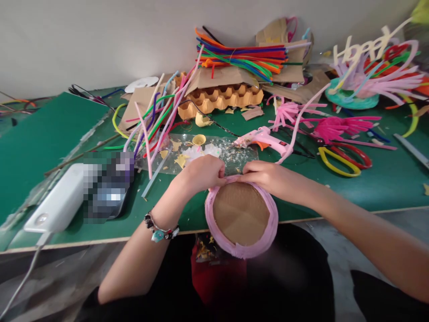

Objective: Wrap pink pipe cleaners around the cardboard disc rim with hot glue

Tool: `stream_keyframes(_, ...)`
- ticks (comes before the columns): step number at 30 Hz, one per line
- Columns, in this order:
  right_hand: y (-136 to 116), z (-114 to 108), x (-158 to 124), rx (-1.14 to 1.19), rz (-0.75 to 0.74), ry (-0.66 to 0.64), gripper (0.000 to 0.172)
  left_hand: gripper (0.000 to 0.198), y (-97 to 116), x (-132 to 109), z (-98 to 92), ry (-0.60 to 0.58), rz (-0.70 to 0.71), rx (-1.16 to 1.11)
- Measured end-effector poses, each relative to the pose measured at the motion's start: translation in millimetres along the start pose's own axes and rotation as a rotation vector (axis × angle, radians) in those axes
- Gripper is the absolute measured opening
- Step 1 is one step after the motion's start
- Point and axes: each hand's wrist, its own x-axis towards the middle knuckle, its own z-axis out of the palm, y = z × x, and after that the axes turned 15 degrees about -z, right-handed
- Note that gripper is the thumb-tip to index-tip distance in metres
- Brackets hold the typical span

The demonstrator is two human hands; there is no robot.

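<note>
A round cardboard disc (240,213) with a pink fuzzy pipe-cleaner rim (273,223) sits at the near table edge, over my lap. My left hand (201,173) and my right hand (268,175) both pinch the far part of that pink rim, fingers closed and meeting at the top. A long pink pipe cleaner (301,117) runs from my right hand up and to the right. A beaded bracelet (160,229) is on my left wrist.
A pink glue gun (264,138) lies just beyond my hands on a clear sheet (208,154) strewn with scraps. Loose pipe cleaners (157,118), an egg carton (223,99), a white power bank (58,201) and pink and red craft pieces (335,129) crowd the green table (385,183).
</note>
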Motion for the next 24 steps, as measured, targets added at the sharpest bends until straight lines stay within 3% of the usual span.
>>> stream_keyframes(6, 1, -1, -3, 0.096, 0.038, 0.066, 0.035, 0.008, 5, 2, -1.8, -0.056, -0.043, 0.047)
stream_keyframes(13, -1, -6, -16, 0.102, 0.099, 0.128, 0.035, 0.01, 4, 3, -2.0, -0.149, -0.053, -0.068)
stream_keyframes(24, 1, 4, -20, 0.061, 0.079, 0.156, 0.036, 0.017, 3, 2, -1.0, -0.142, -0.026, -0.111)
